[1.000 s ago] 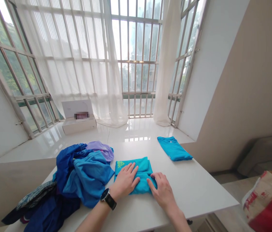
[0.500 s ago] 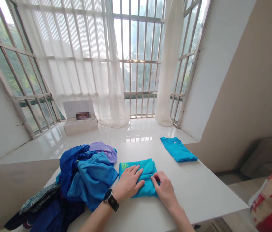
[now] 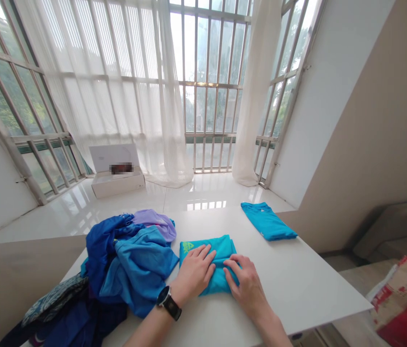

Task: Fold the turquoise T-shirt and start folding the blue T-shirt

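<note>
Pressing down on a folded turquoise shirt, the open left hand lies flat on its upper surface, while the open right hand, fingers slightly curled, rests against its right side; neither grips. The shirt forms a compact bundle on the white tabletop, a lime-green logo at its upper left corner. A heap of mixed blue garments lies just to its left; a second folded turquoise shirt lies farther off.

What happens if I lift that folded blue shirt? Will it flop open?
Probably, if you lift it by one edge: the folded shirt looks thin and soft. It is likely light too. If you push it, it may slide easily on the smooth table.
</note>
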`<action>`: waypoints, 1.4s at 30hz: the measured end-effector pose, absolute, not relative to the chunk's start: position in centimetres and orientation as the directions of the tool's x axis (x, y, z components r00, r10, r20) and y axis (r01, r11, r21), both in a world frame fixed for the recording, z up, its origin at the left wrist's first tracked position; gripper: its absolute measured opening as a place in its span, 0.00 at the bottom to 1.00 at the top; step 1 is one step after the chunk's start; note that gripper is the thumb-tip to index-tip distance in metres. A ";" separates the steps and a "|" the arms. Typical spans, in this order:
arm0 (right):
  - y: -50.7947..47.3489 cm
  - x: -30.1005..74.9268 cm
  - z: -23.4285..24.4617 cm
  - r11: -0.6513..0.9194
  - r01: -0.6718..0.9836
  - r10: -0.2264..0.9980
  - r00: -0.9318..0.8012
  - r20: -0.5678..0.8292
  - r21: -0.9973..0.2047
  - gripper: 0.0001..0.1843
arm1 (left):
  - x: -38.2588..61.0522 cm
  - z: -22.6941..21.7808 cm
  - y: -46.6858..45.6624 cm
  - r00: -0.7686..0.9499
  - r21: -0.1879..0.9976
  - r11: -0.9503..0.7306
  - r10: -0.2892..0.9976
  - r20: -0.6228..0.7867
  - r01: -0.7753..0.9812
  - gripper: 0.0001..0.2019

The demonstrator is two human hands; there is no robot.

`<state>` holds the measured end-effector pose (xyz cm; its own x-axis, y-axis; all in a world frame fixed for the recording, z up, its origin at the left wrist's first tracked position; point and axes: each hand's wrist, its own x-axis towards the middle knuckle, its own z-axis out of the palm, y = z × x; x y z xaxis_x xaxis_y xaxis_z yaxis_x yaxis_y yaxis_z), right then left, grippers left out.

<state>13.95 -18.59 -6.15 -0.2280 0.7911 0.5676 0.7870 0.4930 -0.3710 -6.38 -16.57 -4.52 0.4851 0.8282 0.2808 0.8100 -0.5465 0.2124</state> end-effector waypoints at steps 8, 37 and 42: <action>-18.6 14.1 -6.6 0.395 0.835 0.853 -0.178 0.491 -0.383 0.11 | -6.6 -4.2 -16.6 0.458 0.246 -0.542 0.827 0.327 0.803 0.18; -25.1 21.0 -11.7 0.755 0.655 0.580 -0.637 0.509 -0.041 0.32 | -5.5 -7.5 -25.9 0.748 -0.237 -0.754 0.456 0.481 0.613 0.23; -25.6 21.4 -9.8 0.801 0.599 0.509 -0.682 0.525 0.003 0.27 | -4.3 -8.1 -26.6 0.699 -0.275 -0.713 0.406 0.588 0.645 0.18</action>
<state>21.42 -25.57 -9.77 -0.6824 0.5088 0.5248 0.5991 0.8007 0.0027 -4.34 -26.60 -8.13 0.6993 0.4064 0.5880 0.6453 -0.7127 -0.2749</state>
